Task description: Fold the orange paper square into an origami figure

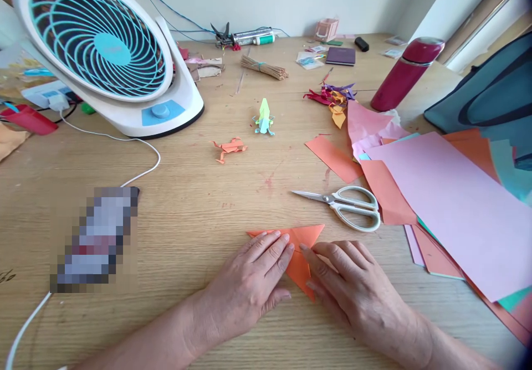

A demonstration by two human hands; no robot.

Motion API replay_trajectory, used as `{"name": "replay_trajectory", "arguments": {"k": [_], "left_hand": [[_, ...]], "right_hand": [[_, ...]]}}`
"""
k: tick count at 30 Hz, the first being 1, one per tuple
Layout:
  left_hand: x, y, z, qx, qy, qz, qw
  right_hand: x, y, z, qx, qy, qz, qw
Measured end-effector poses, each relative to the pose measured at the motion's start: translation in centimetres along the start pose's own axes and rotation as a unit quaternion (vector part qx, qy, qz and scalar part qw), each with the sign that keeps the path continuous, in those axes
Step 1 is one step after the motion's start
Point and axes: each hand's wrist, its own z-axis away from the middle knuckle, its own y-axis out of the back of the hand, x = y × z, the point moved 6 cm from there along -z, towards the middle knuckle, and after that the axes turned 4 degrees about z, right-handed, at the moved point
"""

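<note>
Apparently flattening a fold, the left hand (249, 281) is lying open across the orange paper (300, 270) on the table (187, 204), while the right hand (359, 284) is touching its edge, any pinch impossible to tell, and further creasing is probably calling for aligned edges.

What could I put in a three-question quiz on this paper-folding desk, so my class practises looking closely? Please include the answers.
1. Multiple choice. Which of these lies closest to the right hand?
A. the fan
B. the scissors
C. the red flask

2. True or false. The left hand and the right hand both touch the orange folded sheet.

3. Fill in the colour. Of two small folded figures on the table, the yellow-green and blue figure is farther from the hands; the nearer figure is ____.

Key: 1 B; 2 true; 3 orange.
</note>
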Motion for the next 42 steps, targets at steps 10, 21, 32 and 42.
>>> {"name": "replay_trajectory", "arguments": {"k": [10, 21, 32, 42], "left_hand": [[-0.2, -0.8, 0.6, -0.043, 0.011, -0.024, 0.999], [-0.8, -0.9, 0.9, -0.042, 0.049, -0.02, 0.998], [-5.2, 2.0, 1.4, 0.131, 0.249, 0.075, 0.957], [-7.0, 1.8, 1.2, 0.111, 0.309, 0.157, 0.931]], "right_hand": [[0.0, -1.3, 0.2, -0.039, -0.019, 0.007, 0.999], [0.4, -0.3, 0.2, 0.007, -0.029, 0.007, 1.0], [1.5, -0.3, 0.2, 0.025, -0.07, 0.009, 0.997], [1.8, -0.8, 0.0, 0.014, -0.085, -0.028, 0.996]]}}
